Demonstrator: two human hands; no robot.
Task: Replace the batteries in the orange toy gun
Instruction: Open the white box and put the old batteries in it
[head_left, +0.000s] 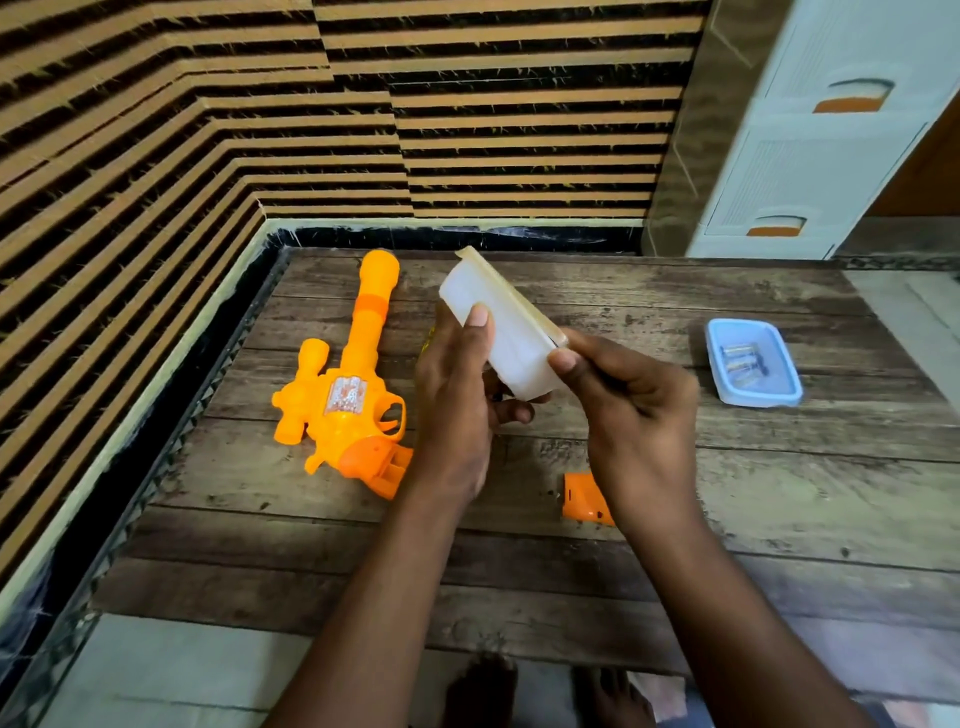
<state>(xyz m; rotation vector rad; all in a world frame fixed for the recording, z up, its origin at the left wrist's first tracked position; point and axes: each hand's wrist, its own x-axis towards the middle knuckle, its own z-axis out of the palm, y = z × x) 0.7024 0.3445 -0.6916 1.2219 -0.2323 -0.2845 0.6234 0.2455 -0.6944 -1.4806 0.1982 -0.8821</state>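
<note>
Head view: left hand (457, 400) raised over the table (519, 561), thumb and curled fingers clamped on one tilted white lidded box (501, 332). Right hand (631, 410) pinched the box's near corner. One orange toy gun (348, 384) lay left, grip compartment open; one orange cover (584, 499) beside the right wrist; one blue tray (753, 362) held batteries, count unclear.

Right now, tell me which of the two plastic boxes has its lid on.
The white box held up in both hands, left hand and right hand, has a tan lid on it. The blue box on the table is open, with batteries inside.
</note>
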